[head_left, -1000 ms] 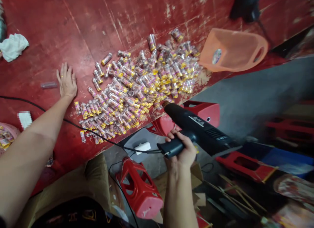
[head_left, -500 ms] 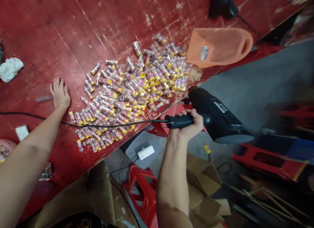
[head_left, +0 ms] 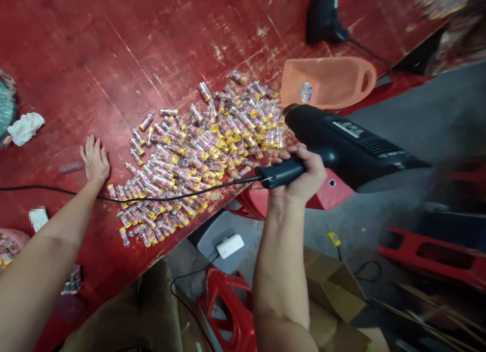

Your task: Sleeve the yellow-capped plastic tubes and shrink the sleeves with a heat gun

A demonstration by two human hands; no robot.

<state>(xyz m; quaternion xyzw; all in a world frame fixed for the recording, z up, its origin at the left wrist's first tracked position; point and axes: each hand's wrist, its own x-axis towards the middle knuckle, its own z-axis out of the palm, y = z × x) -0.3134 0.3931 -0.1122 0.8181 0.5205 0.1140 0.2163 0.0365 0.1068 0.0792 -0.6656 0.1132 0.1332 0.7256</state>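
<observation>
Reporting from the head view: a black heat gun (head_left: 353, 147) is held in the right hand (head_left: 299, 175). Right fingers (head_left: 306, 160) are wrapped firmly round the handle, and the cord leaves its butt end. The gun body is kept raised beside the right end of a heap of clear tubes with yellow caps (head_left: 201, 149), which lie loose on a scuffed red worktop (head_left: 76, 63). Contact between gun and heap is not shown.

The left hand (head_left: 94, 162) is laid flat on the worktop just beside the heap's left edge, left fingers (head_left: 89, 149) spread, nothing held. One loose clear tube (head_left: 71, 167) lies just left of that hand. A black power cord (head_left: 182, 196) is routed across the heap's near edge. An orange plastic scoop (head_left: 326, 84) sits near the far end.

Tubes are judged light, stiff, slick and prone to rolling; taking them singly by the barrel is advised. The gun is judged fairly heavy and best held by the handle.
</observation>
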